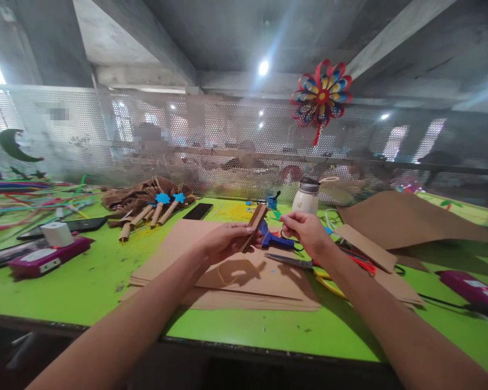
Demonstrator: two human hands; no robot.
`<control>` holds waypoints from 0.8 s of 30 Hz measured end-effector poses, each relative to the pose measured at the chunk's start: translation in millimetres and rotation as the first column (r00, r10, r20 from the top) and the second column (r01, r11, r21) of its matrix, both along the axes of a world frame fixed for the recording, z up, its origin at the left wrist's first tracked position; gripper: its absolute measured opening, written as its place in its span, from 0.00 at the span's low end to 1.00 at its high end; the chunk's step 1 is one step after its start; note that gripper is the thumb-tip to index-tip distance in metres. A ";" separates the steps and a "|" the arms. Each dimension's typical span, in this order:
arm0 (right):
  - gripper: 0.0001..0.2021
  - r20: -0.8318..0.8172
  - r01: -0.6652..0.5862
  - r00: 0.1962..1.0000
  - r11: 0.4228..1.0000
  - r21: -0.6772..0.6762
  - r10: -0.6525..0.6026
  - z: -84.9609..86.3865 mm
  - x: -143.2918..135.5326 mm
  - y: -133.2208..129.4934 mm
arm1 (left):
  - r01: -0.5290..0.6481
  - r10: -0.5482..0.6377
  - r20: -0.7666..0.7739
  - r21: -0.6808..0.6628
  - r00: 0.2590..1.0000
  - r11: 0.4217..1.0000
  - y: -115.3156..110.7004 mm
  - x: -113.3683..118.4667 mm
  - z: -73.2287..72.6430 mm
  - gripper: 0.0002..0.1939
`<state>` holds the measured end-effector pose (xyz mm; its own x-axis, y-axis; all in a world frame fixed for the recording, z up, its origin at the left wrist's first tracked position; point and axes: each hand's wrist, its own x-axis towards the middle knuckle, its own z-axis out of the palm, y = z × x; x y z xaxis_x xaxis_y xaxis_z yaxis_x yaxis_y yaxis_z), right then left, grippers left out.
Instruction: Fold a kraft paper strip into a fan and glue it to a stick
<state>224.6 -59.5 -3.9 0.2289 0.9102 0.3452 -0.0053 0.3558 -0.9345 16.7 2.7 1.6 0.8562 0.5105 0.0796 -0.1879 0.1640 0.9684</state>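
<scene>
My left hand (230,238) is closed on a narrow folded strip of brown paper (257,218), held tilted above a stack of brown paper sheets (166,265). A thin yellow string (223,279) loops below that hand, over the sheets. To the right, my right hand (309,233) has thumb and fingers pinched together near the strip; whatever they hold is too small to make out. Between and behind the hands lies a blue glue gun (280,241). Scissors (288,260) with pointed metal blades rest under the right wrist, their handles partly hidden by the arm.
Brown paper fans (162,208) with blue cutouts lie back left, beside a black phone (198,212). A pale bottle (306,197) stands behind my right hand. Purple power strips (51,257) sit at both sides. A large brown sheet (406,219) curls at right; a perforated screen (211,130) stands behind.
</scene>
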 end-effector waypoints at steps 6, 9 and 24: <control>0.15 0.104 -0.080 0.992 0.996 0.051 0.074 0.0 -15.0 -7.6 | -0.089 0.091 0.034 -0.053 0.995 0.995 6.9 -0.8 -4.9 0.13; 0.15 0.125 -0.096 0.988 0.995 0.014 0.094 -2.5 -19.3 -9.6 | -0.170 0.171 0.011 -0.088 0.985 0.982 11.9 -1.2 -9.3 0.13; 0.11 -0.009 -0.313 0.950 0.949 -0.018 0.313 10.4 -23.8 -23.7 | -0.192 0.192 -0.028 0.015 0.981 0.981 10.1 1.9 -9.0 0.12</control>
<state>200.8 -83.1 6.5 -0.0668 0.9427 0.3268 -0.1195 0.3176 -0.9407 18.6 12.8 -7.4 0.7444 0.6648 0.0635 -0.1867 0.1158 0.9756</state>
